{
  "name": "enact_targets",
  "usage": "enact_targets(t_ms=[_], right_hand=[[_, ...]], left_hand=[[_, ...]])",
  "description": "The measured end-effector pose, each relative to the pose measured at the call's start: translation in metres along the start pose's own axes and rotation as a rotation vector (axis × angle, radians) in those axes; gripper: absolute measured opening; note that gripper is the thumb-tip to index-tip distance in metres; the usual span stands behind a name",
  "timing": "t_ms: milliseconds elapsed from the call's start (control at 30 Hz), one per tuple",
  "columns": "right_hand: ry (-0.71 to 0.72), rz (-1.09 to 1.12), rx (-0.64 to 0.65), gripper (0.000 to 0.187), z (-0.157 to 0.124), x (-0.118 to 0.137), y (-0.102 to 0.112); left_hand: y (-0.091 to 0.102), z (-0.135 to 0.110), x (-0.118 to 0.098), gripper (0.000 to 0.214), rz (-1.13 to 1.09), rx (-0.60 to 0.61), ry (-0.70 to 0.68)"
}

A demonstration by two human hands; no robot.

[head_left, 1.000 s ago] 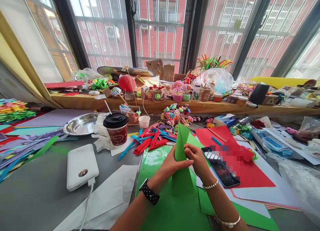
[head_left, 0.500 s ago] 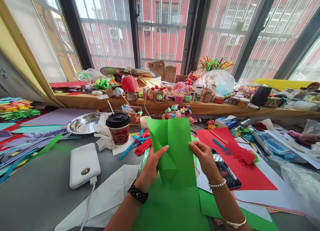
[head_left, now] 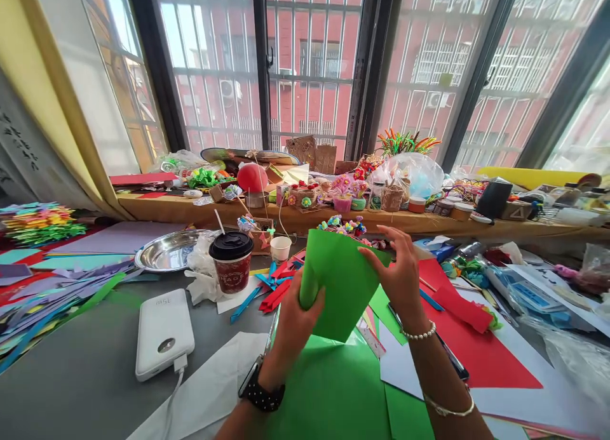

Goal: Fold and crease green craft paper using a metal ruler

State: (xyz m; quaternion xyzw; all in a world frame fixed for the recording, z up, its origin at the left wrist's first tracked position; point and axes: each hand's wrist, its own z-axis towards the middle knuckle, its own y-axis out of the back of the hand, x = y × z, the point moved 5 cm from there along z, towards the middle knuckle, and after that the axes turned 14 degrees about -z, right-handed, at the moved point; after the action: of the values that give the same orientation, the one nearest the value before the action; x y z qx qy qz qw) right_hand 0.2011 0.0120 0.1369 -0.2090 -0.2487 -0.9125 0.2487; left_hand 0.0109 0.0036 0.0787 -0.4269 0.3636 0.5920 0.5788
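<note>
My left hand [head_left: 298, 313] is closed around the left side of a sheet of green paper [head_left: 340, 284], which is held up above the table. The paper curls into a rounded fold along that side, by my thumb. At the sheet's upper right is my right hand [head_left: 400, 268], its fingers raised and spread. Its thumb lies against the paper, near the top edge. Beneath both hands lies a larger green sheet [head_left: 333, 383]. A dark watch band is on my left wrist; a beaded bracelet and a bangle are on my right.
Left of my hands stand a lidded cup with a straw [head_left: 231, 262], a white power bank [head_left: 164, 335] with a cable, and a metal bowl [head_left: 147, 256]. Red paper [head_left: 490, 357] lies at right, near a ruler [head_left: 372, 341]. Crafts and jars crowd the window ledge [head_left: 204, 214].
The green paper has turned and curled over at the left, hiding its creases. My right hand has moved from its right edge to the top right corner, fingers now spread. The view has tilted up slightly.
</note>
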Motion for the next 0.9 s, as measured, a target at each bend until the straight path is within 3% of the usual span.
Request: enact_targets(t_ms=[67, 133, 267, 367, 467, 533, 567, 633, 700, 800, 900], right_hand=[[0.146, -0.112, 0.014, 0.029, 0.01, 0.018, 0.0], [0.203, -0.138, 0.088, 0.018, 0.014, 0.026, -0.005], [0.144, -0.05, 0.174, 0.017, 0.013, 0.024, -0.011], [0.159, -0.068, 0.115, 0.015, 0.011, 0.025, -0.005], [0.267, -0.179, 0.007, 0.012, 0.007, 0.035, 0.006], [0.314, -0.212, -0.012, 0.012, 0.003, 0.045, 0.009], [0.328, -0.211, -0.01, 0.012, 0.002, 0.05, 0.011], [0.355, -0.189, 0.016, 0.011, 0.0, 0.058, 0.015], [0.377, -0.157, 0.058, 0.011, -0.002, 0.059, 0.024], [0.338, -0.171, 0.086, 0.018, -0.014, 0.036, 0.048], [0.193, -0.273, 0.127, 0.021, -0.048, -0.019, 0.076]], left_hand=[[-0.003, -0.002, -0.007, 0.044, 0.084, 0.015, -0.065], [-0.006, -0.003, -0.007, 0.047, 0.152, 0.074, -0.102], [-0.006, 0.0, -0.001, 0.053, 0.241, 0.176, -0.155], [-0.004, 0.001, -0.009, 0.074, 0.253, 0.196, -0.193], [-0.002, -0.003, -0.035, 0.084, 0.182, 0.129, -0.262], [0.001, -0.005, -0.052, 0.073, 0.171, 0.028, -0.298], [0.001, -0.005, -0.058, 0.058, 0.201, 0.004, -0.304], [0.002, -0.002, -0.063, 0.031, 0.272, 0.008, -0.302], [0.008, 0.004, -0.061, 0.02, 0.316, -0.002, -0.286], [0.034, 0.016, -0.053, 0.023, 0.295, -0.128, -0.174], [0.064, 0.023, -0.045, 0.028, 0.21, -0.173, -0.061]])
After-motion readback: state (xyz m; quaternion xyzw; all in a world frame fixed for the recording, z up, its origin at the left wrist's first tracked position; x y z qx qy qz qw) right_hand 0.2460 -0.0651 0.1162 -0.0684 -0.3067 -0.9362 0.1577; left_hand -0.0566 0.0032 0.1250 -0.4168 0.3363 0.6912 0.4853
